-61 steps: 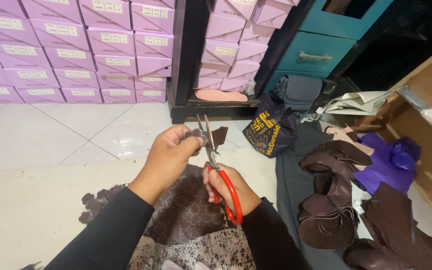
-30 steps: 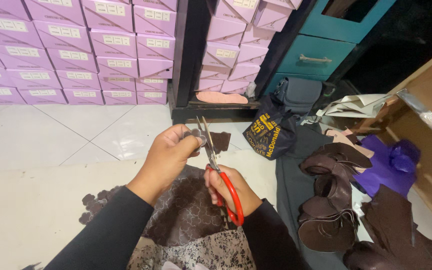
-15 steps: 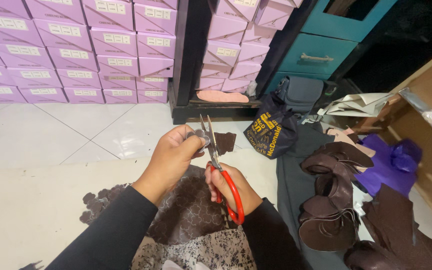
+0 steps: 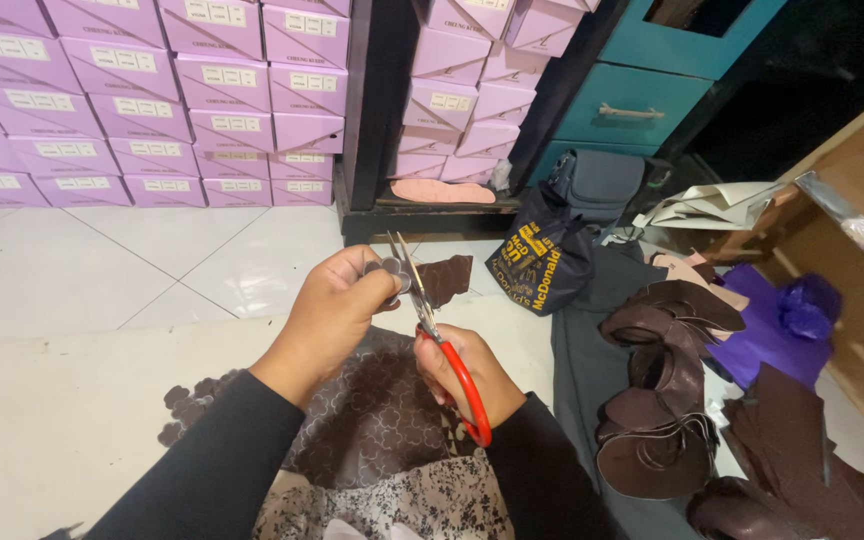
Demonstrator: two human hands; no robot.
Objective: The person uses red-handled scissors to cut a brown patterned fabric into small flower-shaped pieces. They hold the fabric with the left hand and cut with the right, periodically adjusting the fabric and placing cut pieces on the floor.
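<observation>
My left hand (image 4: 332, 310) pinches a small dark brown piece of material (image 4: 440, 278) and holds it up in front of me. My right hand (image 4: 467, 372) grips red-handled scissors (image 4: 432, 330) whose metal blades point up and away, slightly apart, against that piece. Below both hands a larger dark brown patterned sheet (image 4: 372, 420) lies across my lap and the floor. Both arms wear black sleeves.
Stacks of purple boxes (image 4: 152, 100) line the wall beyond white floor tiles. A dark printed bag (image 4: 537, 265) and a grey pouch (image 4: 597, 180) sit by a teal drawer cabinet (image 4: 632, 100). Curled brown cut pieces (image 4: 657, 400) pile on the right, by purple material (image 4: 782, 320).
The hands and scissors have stayed in nearly the same spot. The small brown piece has shifted slightly against the blades, and the view has drifted a little.
</observation>
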